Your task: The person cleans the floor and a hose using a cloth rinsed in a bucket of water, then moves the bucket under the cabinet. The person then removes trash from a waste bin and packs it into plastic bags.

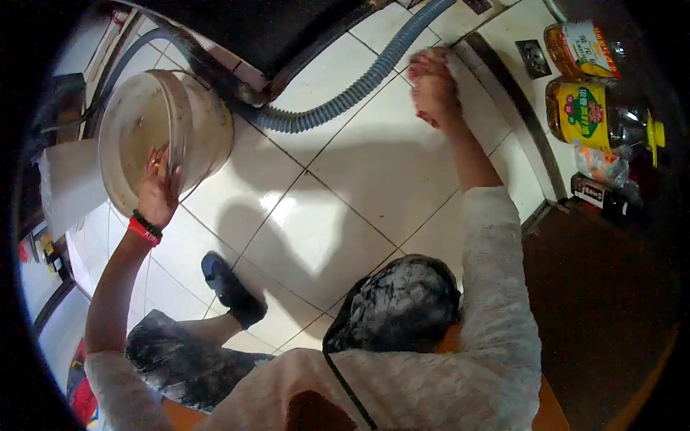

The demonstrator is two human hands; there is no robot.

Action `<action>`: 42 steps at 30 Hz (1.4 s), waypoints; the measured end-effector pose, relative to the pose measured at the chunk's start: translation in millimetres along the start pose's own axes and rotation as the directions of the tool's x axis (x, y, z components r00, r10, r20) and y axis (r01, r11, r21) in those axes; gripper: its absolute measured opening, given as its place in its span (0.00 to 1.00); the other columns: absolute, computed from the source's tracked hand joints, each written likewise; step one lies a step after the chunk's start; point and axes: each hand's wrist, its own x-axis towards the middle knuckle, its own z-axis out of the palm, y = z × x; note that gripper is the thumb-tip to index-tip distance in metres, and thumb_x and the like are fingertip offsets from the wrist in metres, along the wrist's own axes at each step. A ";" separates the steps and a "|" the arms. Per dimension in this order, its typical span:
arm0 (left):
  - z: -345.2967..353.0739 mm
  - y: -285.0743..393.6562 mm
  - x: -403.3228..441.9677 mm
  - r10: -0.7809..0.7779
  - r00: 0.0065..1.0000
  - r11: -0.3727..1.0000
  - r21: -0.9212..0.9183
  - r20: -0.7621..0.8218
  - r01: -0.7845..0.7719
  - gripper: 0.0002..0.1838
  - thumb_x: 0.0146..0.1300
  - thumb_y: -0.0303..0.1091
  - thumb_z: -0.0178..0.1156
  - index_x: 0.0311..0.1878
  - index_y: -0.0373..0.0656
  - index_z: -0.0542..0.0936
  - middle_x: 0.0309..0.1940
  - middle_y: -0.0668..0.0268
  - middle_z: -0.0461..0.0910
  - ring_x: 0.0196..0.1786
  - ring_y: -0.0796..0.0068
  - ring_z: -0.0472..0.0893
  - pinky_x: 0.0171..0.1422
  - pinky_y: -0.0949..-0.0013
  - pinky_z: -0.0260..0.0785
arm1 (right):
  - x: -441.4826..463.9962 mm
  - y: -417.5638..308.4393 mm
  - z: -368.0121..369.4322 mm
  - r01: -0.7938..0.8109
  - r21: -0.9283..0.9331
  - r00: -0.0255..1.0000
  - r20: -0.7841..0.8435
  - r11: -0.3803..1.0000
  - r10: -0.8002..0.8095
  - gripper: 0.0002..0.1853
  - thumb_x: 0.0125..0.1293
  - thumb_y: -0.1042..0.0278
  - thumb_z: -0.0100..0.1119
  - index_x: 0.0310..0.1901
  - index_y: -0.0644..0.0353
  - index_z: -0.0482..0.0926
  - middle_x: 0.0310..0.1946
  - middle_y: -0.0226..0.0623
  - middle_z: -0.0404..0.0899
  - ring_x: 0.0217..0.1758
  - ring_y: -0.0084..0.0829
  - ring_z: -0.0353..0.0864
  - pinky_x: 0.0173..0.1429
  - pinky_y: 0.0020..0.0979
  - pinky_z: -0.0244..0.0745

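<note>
A translucent whitish plastic bucket (215,136) stands on the tiled floor at the left, its mouth turned partly toward me. My left hand (159,188) grips its near rim, with the fingers reaching over to the inside. A red wristband and a dark beaded bracelet are on that wrist. My right hand (435,93) is stretched out low over the floor at the upper right. Its fingers are closed and somewhat blurred, around something pale and pinkish that I cannot make out. A dark curved edge lies just to its right.
A grey corrugated hose (316,118) runs across the floor between bucket and right hand. Oil bottles (586,115) and small packages stand on a ledge at the right. A dark shoe (231,291) rests on the tiles (345,165). A dark cabinet edge hangs at the top.
</note>
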 end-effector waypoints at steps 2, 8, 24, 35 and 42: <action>0.2 1.3 0.8 -0.012 1.000 1.000 -0.001 -0.025 0.012 0.23 0.62 0.27 0.49 0.60 0.37 0.62 0.57 0.49 0.66 0.61 0.44 0.63 0.65 0.53 0.56 | -6.9 -43.9 76.5 -0.222 -0.073 0.970 0.088 0.972 0.228 0.24 0.48 0.73 0.52 0.51 0.61 0.72 0.50 0.50 0.71 0.54 0.44 0.71 0.57 0.43 0.65; -7.8 18.2 7.3 0.050 0.991 0.998 0.050 -0.126 -0.044 0.25 0.60 0.29 0.51 0.62 0.37 0.61 0.57 0.51 0.66 0.60 0.53 0.66 0.68 0.54 0.53 | -75.6 -165.5 26.6 -0.127 0.433 0.981 0.188 0.892 0.048 0.29 0.48 0.72 0.55 0.57 0.56 0.67 0.56 0.53 0.65 0.49 0.49 0.74 0.51 0.41 0.71; -23.7 20.0 13.8 0.084 0.992 0.956 0.288 -0.094 -0.054 0.26 0.58 0.36 0.55 0.61 0.43 0.64 0.58 0.60 0.66 0.64 0.62 0.62 0.71 0.50 0.43 | -333.0 8.2 -37.9 -0.903 -0.125 0.385 0.188 0.410 0.904 0.21 0.59 0.60 0.54 0.53 0.57 0.69 0.48 0.35 0.73 0.46 0.33 0.72 0.53 0.33 0.67; -31.6 -0.5 0.6 0.225 0.934 0.967 0.184 -0.277 -0.179 0.36 0.49 0.45 0.63 0.62 0.45 0.65 0.58 0.59 0.65 0.63 0.57 0.62 0.69 0.51 0.47 | -68.1 -243.5 35.5 -0.282 0.484 0.959 0.182 0.829 0.220 0.21 0.51 0.69 0.57 0.50 0.55 0.73 0.47 0.45 0.69 0.47 0.46 0.73 0.46 0.41 0.73; 47.1 136.2 80.4 0.189 0.975 0.906 -0.362 -0.116 -0.219 0.37 0.49 0.25 0.60 0.65 0.46 0.60 0.57 0.54 0.66 0.58 0.56 0.67 0.61 0.58 0.60 | -40.4 -142.4 -32.2 -0.462 0.804 0.821 0.228 0.375 0.523 0.23 0.47 0.80 0.60 0.48 0.55 0.75 0.42 0.37 0.76 0.45 0.31 0.76 0.42 0.29 0.74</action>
